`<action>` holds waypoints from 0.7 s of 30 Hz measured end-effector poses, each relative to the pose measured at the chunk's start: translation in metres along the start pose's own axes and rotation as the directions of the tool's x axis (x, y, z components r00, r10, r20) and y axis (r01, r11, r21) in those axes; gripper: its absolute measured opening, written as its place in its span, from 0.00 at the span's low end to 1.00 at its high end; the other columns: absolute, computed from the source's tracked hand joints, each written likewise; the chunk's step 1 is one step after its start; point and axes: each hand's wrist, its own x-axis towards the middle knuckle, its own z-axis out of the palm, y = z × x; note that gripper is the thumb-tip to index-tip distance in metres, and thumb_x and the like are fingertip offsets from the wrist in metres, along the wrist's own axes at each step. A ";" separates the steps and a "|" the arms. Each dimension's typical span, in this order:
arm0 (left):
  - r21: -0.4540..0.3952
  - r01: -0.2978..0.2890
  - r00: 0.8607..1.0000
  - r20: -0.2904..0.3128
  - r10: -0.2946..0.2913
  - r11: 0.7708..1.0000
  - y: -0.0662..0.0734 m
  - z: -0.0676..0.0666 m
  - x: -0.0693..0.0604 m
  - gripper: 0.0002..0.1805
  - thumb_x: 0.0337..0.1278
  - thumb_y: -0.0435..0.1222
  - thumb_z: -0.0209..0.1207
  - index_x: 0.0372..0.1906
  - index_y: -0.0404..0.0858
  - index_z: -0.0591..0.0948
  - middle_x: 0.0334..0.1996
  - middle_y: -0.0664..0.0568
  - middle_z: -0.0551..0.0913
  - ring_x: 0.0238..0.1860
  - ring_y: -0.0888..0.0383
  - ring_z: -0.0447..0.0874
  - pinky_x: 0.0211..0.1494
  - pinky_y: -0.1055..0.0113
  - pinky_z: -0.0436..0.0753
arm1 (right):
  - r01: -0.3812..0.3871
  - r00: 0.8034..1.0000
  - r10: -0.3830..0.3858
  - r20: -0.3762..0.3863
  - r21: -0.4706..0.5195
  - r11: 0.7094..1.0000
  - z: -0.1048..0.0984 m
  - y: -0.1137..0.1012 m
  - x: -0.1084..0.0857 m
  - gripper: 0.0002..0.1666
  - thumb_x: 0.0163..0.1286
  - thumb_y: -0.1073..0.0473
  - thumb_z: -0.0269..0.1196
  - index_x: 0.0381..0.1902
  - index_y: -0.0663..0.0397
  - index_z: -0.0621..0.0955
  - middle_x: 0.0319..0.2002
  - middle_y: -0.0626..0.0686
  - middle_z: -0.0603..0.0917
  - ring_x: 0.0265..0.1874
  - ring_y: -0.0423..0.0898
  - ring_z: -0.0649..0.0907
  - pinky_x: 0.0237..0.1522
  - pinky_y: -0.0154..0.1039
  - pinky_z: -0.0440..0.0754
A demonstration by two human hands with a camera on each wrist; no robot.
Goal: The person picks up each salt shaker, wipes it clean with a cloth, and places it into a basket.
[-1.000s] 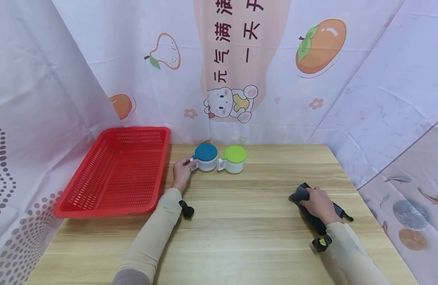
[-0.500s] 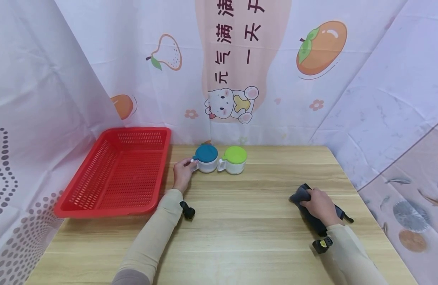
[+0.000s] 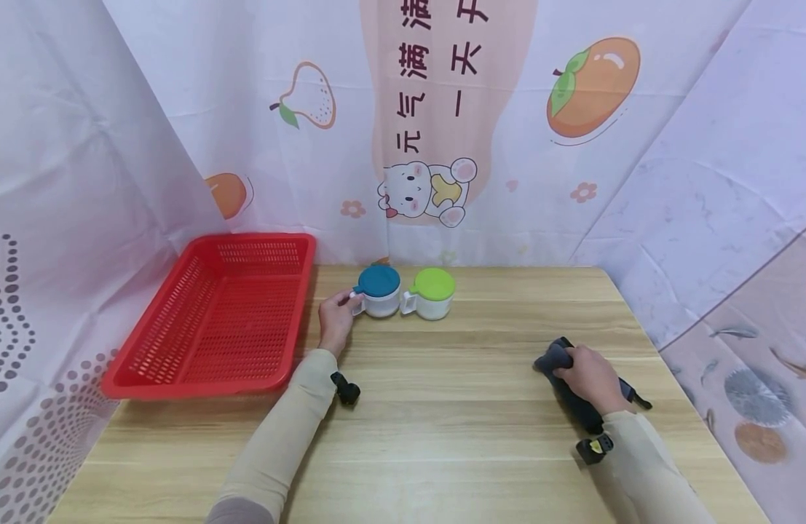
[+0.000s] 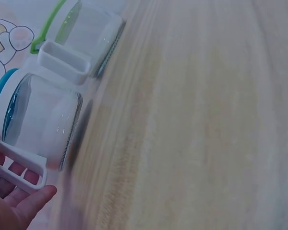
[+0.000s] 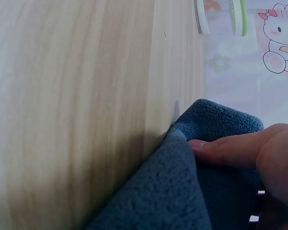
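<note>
A clear jar with a blue lid (image 3: 379, 281) stands at the back of the table, and my left hand (image 3: 336, 320) grips its white handle (image 4: 26, 167). Just right of it stands a like jar with a green lid (image 3: 434, 284), its handle toward the left. On the right side of the table lies a dark grey fleecy cloth item (image 3: 576, 400) with a thin black end. My right hand (image 3: 591, 377) pinches its upper part; in the right wrist view the thumb presses on the grey fabric (image 5: 158, 191).
A red perforated basket (image 3: 235, 327) sits at the table's left, close to my left forearm. A printed curtain (image 3: 507, 145) hangs along the table's back edge. Each wrist carries a small black camera.
</note>
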 end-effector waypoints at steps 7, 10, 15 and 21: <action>0.013 0.021 1.000 -0.021 -0.021 1.000 0.006 -0.001 -0.004 0.19 0.61 0.39 0.64 0.55 0.35 0.82 0.55 0.41 0.82 0.57 0.49 0.77 0.66 0.57 0.75 | 0.006 1.000 -0.006 -0.004 0.006 1.000 0.000 0.000 -0.001 0.30 0.60 0.59 0.68 0.54 0.76 0.76 0.48 0.75 0.79 0.44 0.68 0.80 0.47 0.61 0.78; 0.020 0.026 0.999 -0.027 -0.026 0.999 0.008 -0.001 -0.006 0.19 0.61 0.40 0.64 0.55 0.36 0.82 0.55 0.42 0.82 0.56 0.49 0.77 0.66 0.57 0.75 | 0.008 1.000 -0.008 -0.004 0.006 1.000 0.000 0.000 -0.001 0.30 0.60 0.59 0.68 0.54 0.76 0.77 0.48 0.75 0.79 0.44 0.69 0.80 0.47 0.61 0.78; 0.007 0.027 0.999 -0.032 -0.027 1.000 0.010 -0.002 -0.008 0.19 0.61 0.40 0.63 0.55 0.36 0.82 0.55 0.42 0.82 0.56 0.50 0.77 0.66 0.57 0.75 | 0.016 1.000 -0.016 -0.012 0.007 1.000 0.001 0.001 -0.001 0.29 0.60 0.59 0.68 0.54 0.75 0.77 0.48 0.75 0.79 0.45 0.69 0.80 0.47 0.61 0.78; 0.009 0.043 0.999 -0.023 -0.042 0.999 0.017 -0.005 -0.011 0.20 0.62 0.42 0.63 0.56 0.38 0.82 0.56 0.44 0.82 0.57 0.51 0.76 0.66 0.57 0.75 | 0.029 0.999 -0.029 -0.024 0.004 1.000 0.002 0.002 0.001 0.28 0.60 0.57 0.69 0.52 0.74 0.78 0.47 0.74 0.80 0.43 0.69 0.81 0.45 0.61 0.78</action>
